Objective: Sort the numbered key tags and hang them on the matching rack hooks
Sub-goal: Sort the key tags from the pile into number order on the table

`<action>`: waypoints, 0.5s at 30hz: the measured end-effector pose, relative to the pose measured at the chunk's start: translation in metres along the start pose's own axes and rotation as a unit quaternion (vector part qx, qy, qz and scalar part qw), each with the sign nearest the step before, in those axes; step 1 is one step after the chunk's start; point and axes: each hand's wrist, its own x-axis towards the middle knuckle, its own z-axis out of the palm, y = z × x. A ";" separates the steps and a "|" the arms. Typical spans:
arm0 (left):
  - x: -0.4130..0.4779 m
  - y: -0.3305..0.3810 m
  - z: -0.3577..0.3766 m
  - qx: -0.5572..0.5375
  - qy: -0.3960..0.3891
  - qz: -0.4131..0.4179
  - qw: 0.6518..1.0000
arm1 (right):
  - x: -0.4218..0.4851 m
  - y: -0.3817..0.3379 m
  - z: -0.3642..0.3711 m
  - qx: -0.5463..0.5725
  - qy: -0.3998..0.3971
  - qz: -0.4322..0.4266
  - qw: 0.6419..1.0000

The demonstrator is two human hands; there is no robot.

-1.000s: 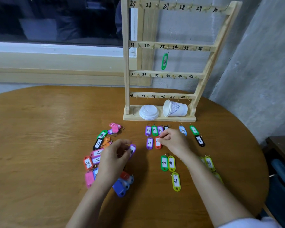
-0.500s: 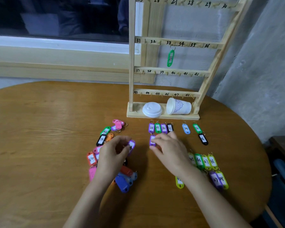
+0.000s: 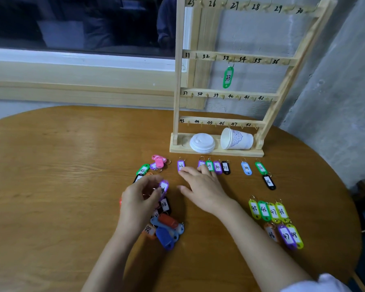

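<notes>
Since half a second ago, purple tag 26 has been set down at the left end of the row in front of the rack. The right hand is now laid flat behind it, fingers spread, with one fingertip right at the tag's near end. Another tag in that row is partly covered by a finger.

A second purple tag is pinched between thumb and fingers of the left hand, and its number can't be read. The unsorted pile is partly hidden under that hand.

Only green tag 33 is hung on the rack. The base is taken up by a tipped paper cup and a lid stack. Tags 45–48 are lined up on the surface, right of the forearm.
</notes>
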 end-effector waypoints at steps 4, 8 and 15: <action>-0.001 -0.005 -0.003 0.025 -0.002 -0.002 1.000 | 0.008 0.003 -0.002 0.004 -0.006 0.018 1.000; -0.001 -0.004 -0.004 0.007 -0.006 -0.013 1.000 | -0.005 0.006 -0.011 0.047 0.045 0.019 0.998; -0.004 -0.001 0.003 0.004 -0.017 -0.012 1.000 | -0.056 0.043 -0.010 0.042 0.067 0.098 0.992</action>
